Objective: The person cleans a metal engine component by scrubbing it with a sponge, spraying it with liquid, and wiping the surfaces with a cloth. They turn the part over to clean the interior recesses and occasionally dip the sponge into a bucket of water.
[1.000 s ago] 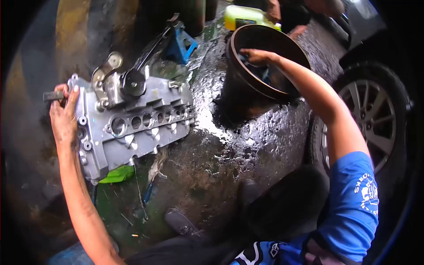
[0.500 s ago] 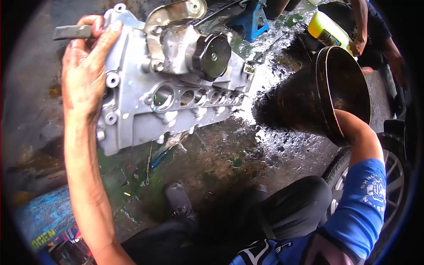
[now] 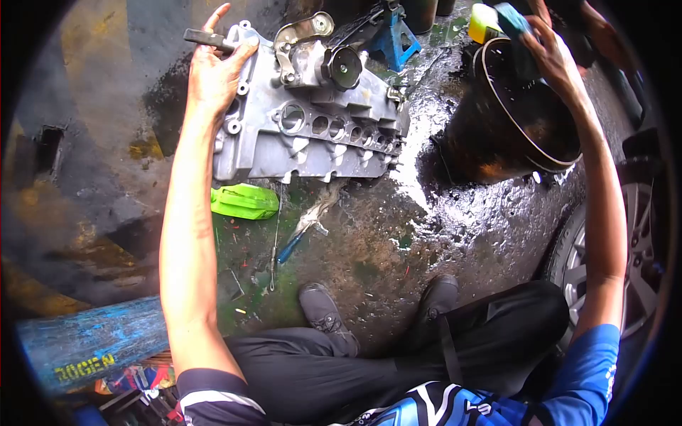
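Note:
My left hand (image 3: 217, 74) grips the left end of a grey metal engine valve cover (image 3: 266, 153), its thumb pressed on the edge and one finger stretched upward. A short dark flat bar (image 3: 207, 38) sticks out between its fingers. The cover carries a bracket and a black round cap (image 3: 344, 69), and a row of round holes runs along it. My right hand (image 3: 553, 53), up at the far rim of a black bucket (image 3: 483, 135), is closed on a teal sponge (image 3: 513, 21). Drops fall below the sponge into the bucket.
A green plastic piece (image 3: 245, 201) and a blue-handled brush (image 3: 291, 246) lie on the wet floor. Behind stand a blue jack stand (image 3: 395, 41) and a yellow container (image 3: 483, 23) beside another person's arm (image 3: 604, 32). A wheel (image 3: 636, 248) is at right, a blue cylinder (image 3: 99, 341) at left.
My right hand has come up out of the bucket with the sponge. The view has shifted, and the cover appears farther off. The green piece now shows beneath it.

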The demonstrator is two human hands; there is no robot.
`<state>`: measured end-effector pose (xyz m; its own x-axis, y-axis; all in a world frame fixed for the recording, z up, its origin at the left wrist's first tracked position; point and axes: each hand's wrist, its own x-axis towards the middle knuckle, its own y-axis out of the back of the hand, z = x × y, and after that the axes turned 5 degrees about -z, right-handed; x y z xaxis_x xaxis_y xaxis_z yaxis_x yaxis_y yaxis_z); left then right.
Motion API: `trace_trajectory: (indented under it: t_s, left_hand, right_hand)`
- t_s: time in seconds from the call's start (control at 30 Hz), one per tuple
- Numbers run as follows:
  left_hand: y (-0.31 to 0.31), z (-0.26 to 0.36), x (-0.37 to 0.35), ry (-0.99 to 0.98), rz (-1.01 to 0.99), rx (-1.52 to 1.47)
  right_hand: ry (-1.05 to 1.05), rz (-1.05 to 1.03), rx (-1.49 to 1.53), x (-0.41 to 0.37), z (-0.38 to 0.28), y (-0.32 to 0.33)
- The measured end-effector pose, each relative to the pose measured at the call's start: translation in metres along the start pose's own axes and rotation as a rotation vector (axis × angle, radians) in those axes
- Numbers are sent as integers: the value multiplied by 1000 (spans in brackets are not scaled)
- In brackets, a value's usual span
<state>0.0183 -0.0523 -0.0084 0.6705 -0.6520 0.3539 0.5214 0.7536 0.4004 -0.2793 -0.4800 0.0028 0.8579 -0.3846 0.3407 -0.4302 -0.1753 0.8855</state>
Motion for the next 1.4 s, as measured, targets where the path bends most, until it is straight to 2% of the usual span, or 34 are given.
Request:
trace_trajectory:
  t_s: [0.1,0.17,0.27,0.37,0.43,0.5,0.57,0.6,0.7,0.73,0.83,0.87,0.97,1.0,1.1,1.23,1.27,1.37,1.4]
  left_hand:
    - [-1,-11,9,43,94,-24]
    - [5,-15,9,109,87,-20]
    - [8,-16,12,189,92,-23]
    - [12,-22,14,245,86,121]
    - [4,11,-1,264,143,210]
    - [-1,10,0,298,257,209]
    - [-2,8,-2,265,270,203]
    - [-1,8,-1,246,278,199]
    - [4,-5,7,290,207,230]
    - [5,2,7,372,162,267]
    - [-1,-4,5,205,196,181]
    - [-1,-10,8,197,185,187]
    - [2,-18,10,200,164,200]
    - [3,-18,10,213,164,205]
    - [3,-9,7,248,170,230]
    - [4,-14,7,236,176,233]
    - [4,-17,8,238,173,224]
    - [7,-15,7,276,160,218]
    - [5,-12,6,252,169,213]
  right_hand:
    - [-71,22,226,-11,-62,-14]
    - [-118,85,213,-48,-153,-39]
    - [-254,74,416,-87,-188,-129]
    - [-412,33,569,-121,-230,-202]
    - [-514,126,694,-127,-264,-225]
    - [-365,355,784,-125,-287,-243]
    - [-327,449,750,-115,-306,-248]
    - [-332,294,698,-116,-315,-249]
    - [-127,305,735,-119,-306,-256]
    - [-105,315,701,-118,-305,-257]
    - [45,235,777,-114,-294,-252]
    - [62,118,797,-111,-287,-246]
    - [-7,-65,542,-113,-289,-229]
    - [28,-45,456,-112,-288,-231]
    - [-134,-219,449,-107,-281,-207]
    - [-114,161,712,-113,-274,-218]
    - [-136,311,681,-114,-277,-219]
    - [-199,517,731,-122,-294,-222]
    - [-196,452,732,-120,-300,-226]
